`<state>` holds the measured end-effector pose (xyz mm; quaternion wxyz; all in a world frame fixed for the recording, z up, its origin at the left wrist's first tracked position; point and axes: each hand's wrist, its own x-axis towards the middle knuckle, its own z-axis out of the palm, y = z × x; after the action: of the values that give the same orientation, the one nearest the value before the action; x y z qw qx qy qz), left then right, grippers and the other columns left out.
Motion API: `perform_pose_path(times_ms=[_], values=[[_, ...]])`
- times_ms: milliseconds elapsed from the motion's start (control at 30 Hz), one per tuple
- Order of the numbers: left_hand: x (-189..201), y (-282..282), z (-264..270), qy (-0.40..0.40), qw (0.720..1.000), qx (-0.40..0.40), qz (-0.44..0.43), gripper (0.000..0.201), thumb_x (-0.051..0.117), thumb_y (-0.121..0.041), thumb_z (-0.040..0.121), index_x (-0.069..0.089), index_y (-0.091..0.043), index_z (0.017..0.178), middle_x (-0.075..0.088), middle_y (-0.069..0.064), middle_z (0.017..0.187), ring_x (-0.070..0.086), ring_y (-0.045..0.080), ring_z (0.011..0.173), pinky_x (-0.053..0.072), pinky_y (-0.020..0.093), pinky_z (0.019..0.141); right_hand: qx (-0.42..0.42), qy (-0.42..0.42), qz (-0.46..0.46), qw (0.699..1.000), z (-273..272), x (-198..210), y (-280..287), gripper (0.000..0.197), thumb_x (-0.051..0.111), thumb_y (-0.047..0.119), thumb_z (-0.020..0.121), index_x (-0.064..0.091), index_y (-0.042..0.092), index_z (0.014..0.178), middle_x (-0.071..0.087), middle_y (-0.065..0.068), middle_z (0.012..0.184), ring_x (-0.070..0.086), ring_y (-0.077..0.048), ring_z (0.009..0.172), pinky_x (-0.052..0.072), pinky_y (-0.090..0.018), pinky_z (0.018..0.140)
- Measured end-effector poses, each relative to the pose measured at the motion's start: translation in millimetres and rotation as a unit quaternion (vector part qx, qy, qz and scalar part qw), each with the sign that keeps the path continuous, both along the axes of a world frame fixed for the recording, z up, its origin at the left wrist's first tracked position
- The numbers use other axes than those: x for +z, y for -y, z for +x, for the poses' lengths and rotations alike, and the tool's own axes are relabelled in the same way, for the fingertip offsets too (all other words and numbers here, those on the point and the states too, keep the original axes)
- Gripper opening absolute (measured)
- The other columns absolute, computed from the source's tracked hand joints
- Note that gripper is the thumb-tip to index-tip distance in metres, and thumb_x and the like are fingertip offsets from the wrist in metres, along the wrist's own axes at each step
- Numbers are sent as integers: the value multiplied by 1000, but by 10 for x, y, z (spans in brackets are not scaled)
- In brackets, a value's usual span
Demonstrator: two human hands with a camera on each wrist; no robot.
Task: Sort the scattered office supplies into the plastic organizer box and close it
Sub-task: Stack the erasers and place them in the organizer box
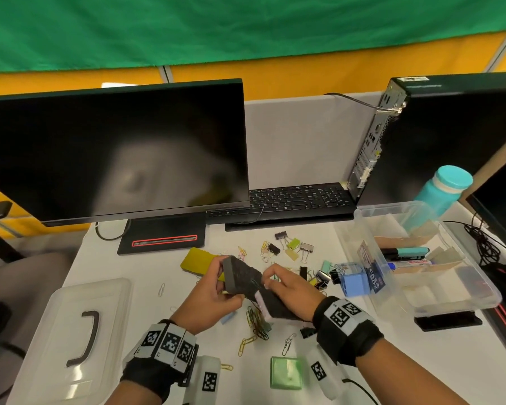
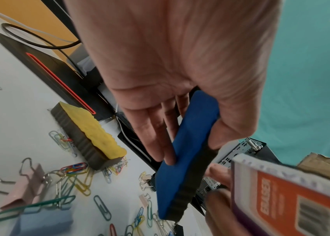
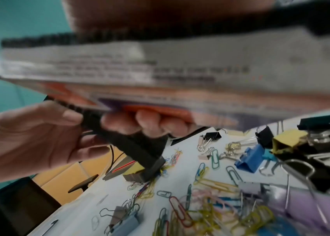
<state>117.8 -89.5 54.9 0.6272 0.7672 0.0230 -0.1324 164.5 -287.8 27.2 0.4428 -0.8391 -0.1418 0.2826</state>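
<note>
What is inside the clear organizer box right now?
The organizer box holds markers, one with a teal cap, lying between cardboard dividers. Its near compartments look pale and blurred; I cannot tell if they hold anything. A label covers part of its near wall.

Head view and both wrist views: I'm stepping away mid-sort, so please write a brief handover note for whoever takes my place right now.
Left hand: grips the blue-topped black foam eraser, held above the table.
Right hand: grips the packaged eraser with the orange label, also lifted.
Clear plastic organizer box: open at the right; markers already lie inside.
Clear lid with the dark handle: lies on the table at the left.
Left to do: both held erasers, the yellow-topped eraser, the scattered paper clips and binder clips, the green square box; then close the lid.
</note>
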Motion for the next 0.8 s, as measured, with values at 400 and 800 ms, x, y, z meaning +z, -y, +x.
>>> perform_pose_path(times_ms=[400, 800], values=[[54, -49, 9, 17, 998, -54, 14, 63, 67, 6, 78, 40, -29, 124, 56, 0, 120, 63, 9, 104, 54, 21, 79, 80, 29, -37, 996, 48, 22, -125, 10, 44, 29, 98, 46, 20, 95, 48, 7, 70, 44, -7, 63, 34, -20, 57], [-214, -301, -65, -10, 996, 18, 85, 52, 69, -13, 82, 40, -33, 121, 56, -5, 118, 67, 14, 88, 57, 32, 77, -2, -11, -280, 960, 57, -180, 133, 71, 32, 65, 90, 31, 12, 137, 57, -11, 127, 58, -26, 111, 45, -40, 97]])
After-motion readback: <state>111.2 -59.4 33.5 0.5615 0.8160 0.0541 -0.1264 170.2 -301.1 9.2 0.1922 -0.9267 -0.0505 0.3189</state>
